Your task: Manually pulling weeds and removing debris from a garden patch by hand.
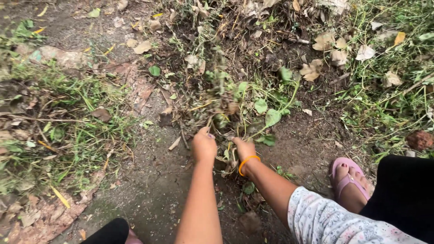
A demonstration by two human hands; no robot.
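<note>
My left hand [204, 145] is closed around the stems of a tangled clump of weeds [235, 106] with green leaves and brown roots, just above the bare soil. Close beside it on the right, my right hand [244, 149] grips the same clump lower down; an orange bangle [248, 161] circles that wrist. The weeds rise away from both hands toward the top of the view. Parts of the fingers are hidden among the stems.
Dark bare soil [153, 180] lies under the hands. Grass and dry leaves [58, 135] cover the left side, more weeds [389, 99] the right. My foot in a pink sandal [347, 180] rests at lower right beside a black trouser leg [402, 194].
</note>
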